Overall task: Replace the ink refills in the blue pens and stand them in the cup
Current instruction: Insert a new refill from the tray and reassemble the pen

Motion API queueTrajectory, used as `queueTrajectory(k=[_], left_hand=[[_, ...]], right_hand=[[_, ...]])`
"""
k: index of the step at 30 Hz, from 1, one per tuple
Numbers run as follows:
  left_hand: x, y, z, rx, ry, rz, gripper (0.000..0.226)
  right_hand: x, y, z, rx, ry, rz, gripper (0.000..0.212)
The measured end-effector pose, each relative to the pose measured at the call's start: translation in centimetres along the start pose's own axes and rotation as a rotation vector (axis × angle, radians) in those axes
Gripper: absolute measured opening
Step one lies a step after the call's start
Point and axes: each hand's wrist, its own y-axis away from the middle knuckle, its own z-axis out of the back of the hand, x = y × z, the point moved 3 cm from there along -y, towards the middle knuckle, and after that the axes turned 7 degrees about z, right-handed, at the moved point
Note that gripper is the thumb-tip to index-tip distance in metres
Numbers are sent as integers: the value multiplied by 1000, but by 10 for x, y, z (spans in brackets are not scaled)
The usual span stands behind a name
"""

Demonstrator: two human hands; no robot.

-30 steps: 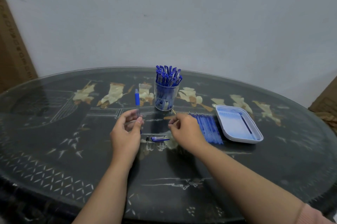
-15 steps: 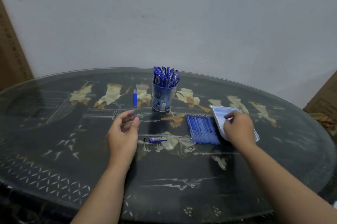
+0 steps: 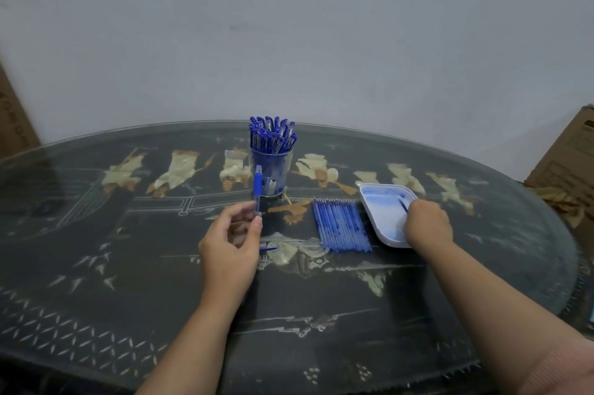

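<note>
Centre: left hand (image 3: 229, 246) pinches a pen (image 3: 257, 184) upright, overlapping the cup (image 3: 273, 163). Right hand (image 3: 427, 227) grips a refill (image 3: 403, 205) in the tray (image 3: 379, 201) beside spare refills (image 3: 340, 224).

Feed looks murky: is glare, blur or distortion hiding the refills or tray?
Head view: dim, even light; soft reflections on the glass table, no harsh glare; wide-angle bends its rim; refills and tray read clearly; pen in left hand slightly soft.

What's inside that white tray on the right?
One thin dark refill lies in the white tray, its end at the right hand; that hand hides the tray's near corner.
</note>
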Motion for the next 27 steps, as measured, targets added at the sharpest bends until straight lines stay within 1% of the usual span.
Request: queueTrajectory(k=[5,7,9,11,12,14,15,16,19,24,27], left_hand=[[2,-2,1,-1,-17,-3,31],[3,-3,0,-1,-22,-7,32],[4,-3,0,-2,-25,-10,33],[4,-3,0,1,-38,-23,34],[4,-3,0,2,-49,-35,35],[4,-3,0,5,-82,-70,37],[3,-3,0,7,-97,-88,39],[3,-3,0,12,-108,-104,40],[0,-1,-1,39,-150,-163,41],[-3,1,-1,66,-234,-269,40],[-3,2,-2,85,-265,-302,38]], right_hand=[[4,-1,4,-20,-21,-8,29],[12,2,14,-90,-152,-6,28],[26,9,32,-212,-443,8,29],[49,25,52,-279,-842,25,30],[61,36,61,-255,-1100,33,28],[85,61,73,-108,-1580,66,23],[94,73,77,-36,-1746,98,21],[102,82,78,8,-1854,133,20],[115,100,76,38,-2017,190,18],[123,107,73,101,-2134,245,19],[124,104,72,142,-2205,242,18]])
